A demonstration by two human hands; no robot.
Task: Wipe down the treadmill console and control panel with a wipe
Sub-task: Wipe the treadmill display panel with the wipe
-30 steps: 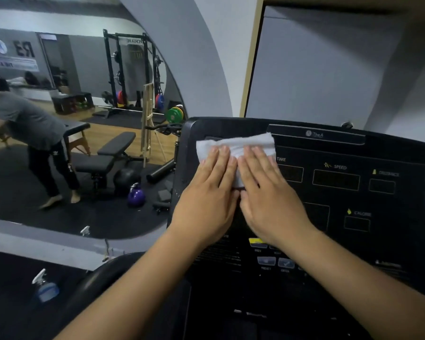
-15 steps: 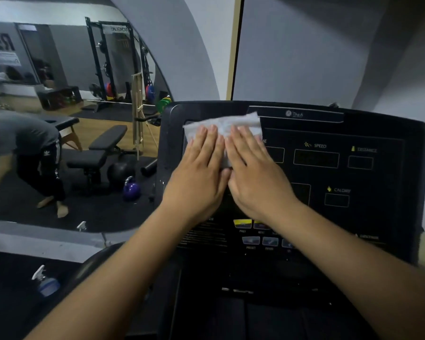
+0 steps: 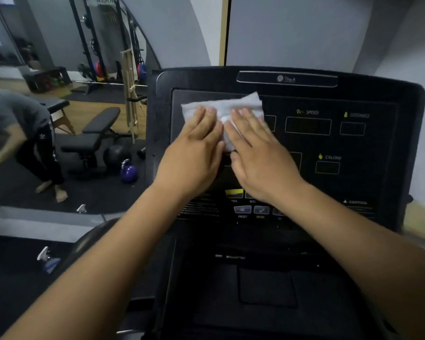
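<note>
The black treadmill console (image 3: 353, 94) fills the middle and right of the head view, with display windows marked SPEED, DISTANCE and CALORIE. A white wipe (image 3: 228, 106) lies flat on the upper left of the panel. My left hand (image 3: 194, 155) and my right hand (image 3: 258, 155) rest side by side on it, palms down, fingers spread and pressing it against the panel. Below my hands is a row of buttons (image 3: 243, 209), one of them yellow. The lower part of the wipe is hidden under my fingers.
A wall mirror on the left shows a person bending over, a weight bench (image 3: 93, 138), a purple kettlebell (image 3: 129, 171) and a rack. A spray bottle (image 3: 48, 260) stands low at the left. The console tray (image 3: 268, 285) lies beneath the panel.
The camera has drawn closer and the console sits lower and larger in view. Both hands stay flat on the wipe, which has shifted slightly down the upper left of the panel.
</note>
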